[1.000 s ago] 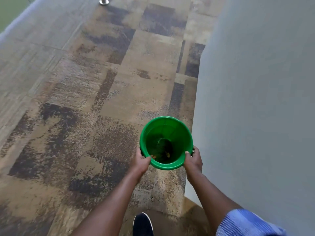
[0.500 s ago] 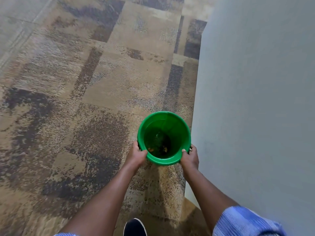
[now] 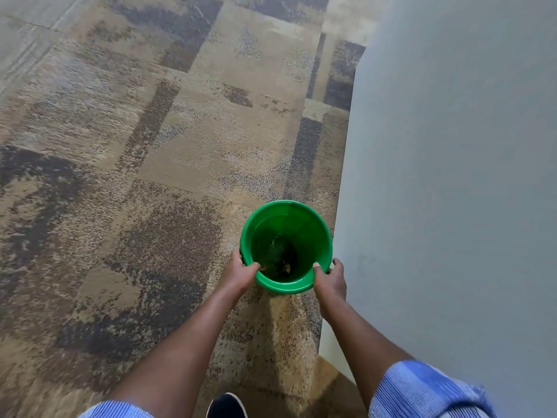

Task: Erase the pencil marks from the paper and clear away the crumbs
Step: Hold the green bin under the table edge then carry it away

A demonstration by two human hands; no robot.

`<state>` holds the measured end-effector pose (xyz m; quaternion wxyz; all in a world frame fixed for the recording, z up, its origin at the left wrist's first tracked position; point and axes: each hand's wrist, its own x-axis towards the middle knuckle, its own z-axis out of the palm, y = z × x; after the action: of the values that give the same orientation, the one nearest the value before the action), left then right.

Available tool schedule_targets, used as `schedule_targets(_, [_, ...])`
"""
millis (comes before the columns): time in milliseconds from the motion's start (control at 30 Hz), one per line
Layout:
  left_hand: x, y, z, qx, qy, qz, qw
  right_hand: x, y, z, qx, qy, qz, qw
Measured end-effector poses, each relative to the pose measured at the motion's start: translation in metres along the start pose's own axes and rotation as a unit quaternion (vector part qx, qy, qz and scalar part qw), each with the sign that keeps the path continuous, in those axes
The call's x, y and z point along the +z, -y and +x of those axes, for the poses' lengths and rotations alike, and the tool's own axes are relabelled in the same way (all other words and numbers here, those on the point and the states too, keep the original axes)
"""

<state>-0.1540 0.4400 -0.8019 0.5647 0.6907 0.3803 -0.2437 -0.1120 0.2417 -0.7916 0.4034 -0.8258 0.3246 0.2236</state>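
Green bucket (image 3: 313, 233), carried upright above the carpet (image 3: 150, 146), near and right of centre in the scene, just beside the pale wall (image 3: 452, 176) on the right. The left hand (image 3: 241, 274) grips the near-left rim and the right hand (image 3: 330, 280) the near-right rim. Each thumb is hooked over the edge into the bucket, with the fingers curled round the outside. A few small yellowish bits (image 3: 286, 268) lie on the dark bottom. Whether they are eraser crumbs cannot be told at this size.

Change: compared with a second ago the grip and the bucket's place between the hands are the same. The floor pattern has shifted in the view, and a metal foot that showed at the far edge is no longer in view. The dark shoe (image 3: 226, 407) at the near edge sits a little further left. Taken together this suggests the person is walking along the wall with the bucket.

Meaning for the task: the paper and its pencil marks are not in view, so erasing is not under way here. The bucket probably serves as the bin for the crumbs, being either fetched or returned.

Writing: no brand, label or lettering can be read on the bucket, the wall or the blue striped sleeve (image 3: 422, 390).
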Motion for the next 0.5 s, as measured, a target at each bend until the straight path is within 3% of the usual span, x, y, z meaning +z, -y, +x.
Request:
schedule_targets(167, [-0.008, -0.021, -0.024, 0.034, -0.048, 0.112, 0.992, -0.018, 0.015, -0.027, -0.136, -0.015, -0.184, 0.973])
schedule_targets(267, [-0.019, -0.044, -0.051, 0.079, -0.063, 0.193, 0.976, -0.029, 0.037, -0.05, -0.179, 0.003, -0.218, 0.959])
schedule_targets(500, [-0.056, -0.112, -0.12, 0.148, -0.066, 0.271, 0.949, -0.056, 0.125, -0.116, -0.257, 0.033, -0.242, 0.935])
